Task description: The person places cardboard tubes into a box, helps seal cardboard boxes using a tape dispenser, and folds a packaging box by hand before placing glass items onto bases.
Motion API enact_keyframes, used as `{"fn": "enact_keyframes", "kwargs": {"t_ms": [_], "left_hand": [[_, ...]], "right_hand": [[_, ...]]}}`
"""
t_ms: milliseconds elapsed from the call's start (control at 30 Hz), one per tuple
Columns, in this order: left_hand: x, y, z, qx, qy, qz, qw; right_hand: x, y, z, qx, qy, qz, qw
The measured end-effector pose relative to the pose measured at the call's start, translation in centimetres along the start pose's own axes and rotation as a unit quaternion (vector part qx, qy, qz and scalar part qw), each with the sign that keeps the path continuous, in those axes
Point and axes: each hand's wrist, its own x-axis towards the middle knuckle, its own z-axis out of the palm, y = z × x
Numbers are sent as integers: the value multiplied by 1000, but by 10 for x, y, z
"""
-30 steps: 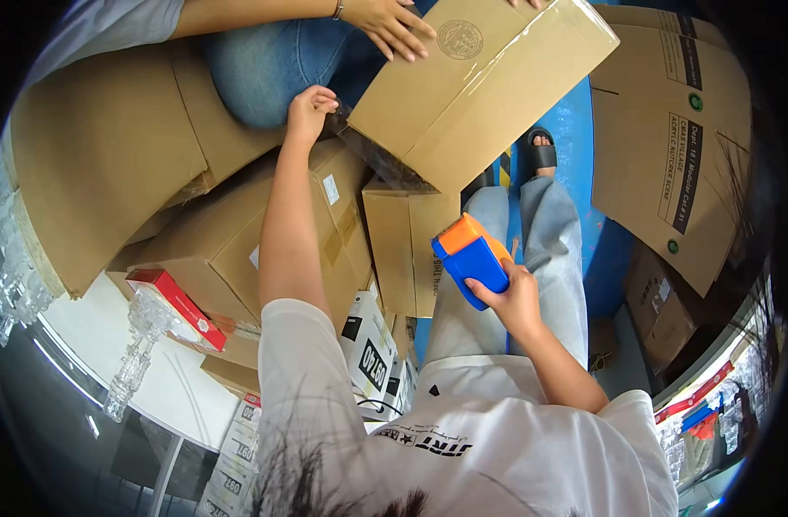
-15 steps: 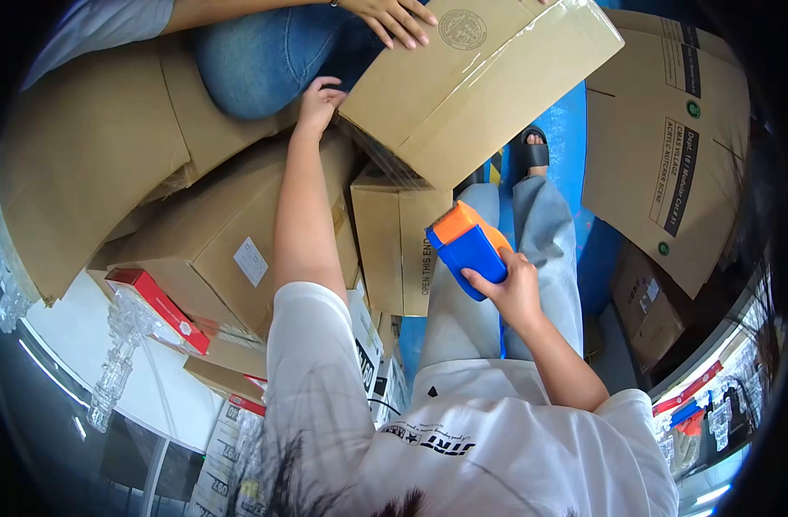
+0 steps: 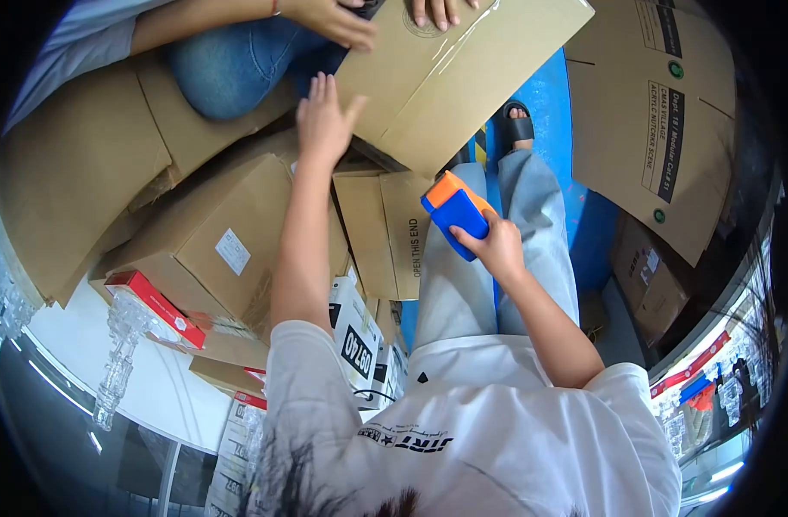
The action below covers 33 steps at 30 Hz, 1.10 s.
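My left hand (image 3: pixel 327 125) is open, fingers stretched and thumb apart, at the left edge of a large brown carton (image 3: pixel 476 82). Whether it touches the carton I cannot tell. Shiny clear tape runs along the carton's upper face. My right hand (image 3: pixel 501 247) grips a blue and orange tape dispenser (image 3: pixel 456 226), held above my lap below the carton's near corner. A co-worker's hand (image 3: pixel 434 10) rests on the carton top, and the other hand (image 3: pixel 334 21) is blurred at its left side.
Beneath the carton stands a smaller box (image 3: pixel 377 228) marked "OPEN THIS END". More cartons crowd the left, including one with a white label (image 3: pixel 209 250). A printed cardboard carton (image 3: pixel 652 129) stands at right. Blue floor (image 3: pixel 545 116) shows by my sandalled foot (image 3: pixel 516 125).
My left hand has opened from its curled hold at the carton's left corner. One co-worker hand has moved to the carton's left side. The carton and dispenser appear slightly higher and further left in view.
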Motion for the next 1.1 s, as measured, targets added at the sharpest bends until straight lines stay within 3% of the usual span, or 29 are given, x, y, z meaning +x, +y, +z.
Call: {"fn": "enact_keyframes", "kwargs": {"t_ms": [133, 533, 1100], "left_hand": [[-5, 46, -13, 67, -75, -43, 994], [6, 38, -4, 98, -139, -90, 981], [7, 26, 9, 95, -133, -87, 983]], "right_hand": [[4, 4, -4, 14, -12, 3, 1000], [23, 28, 17, -42, -9, 46, 998], [54, 10, 20, -96, -63, 80, 990]]}}
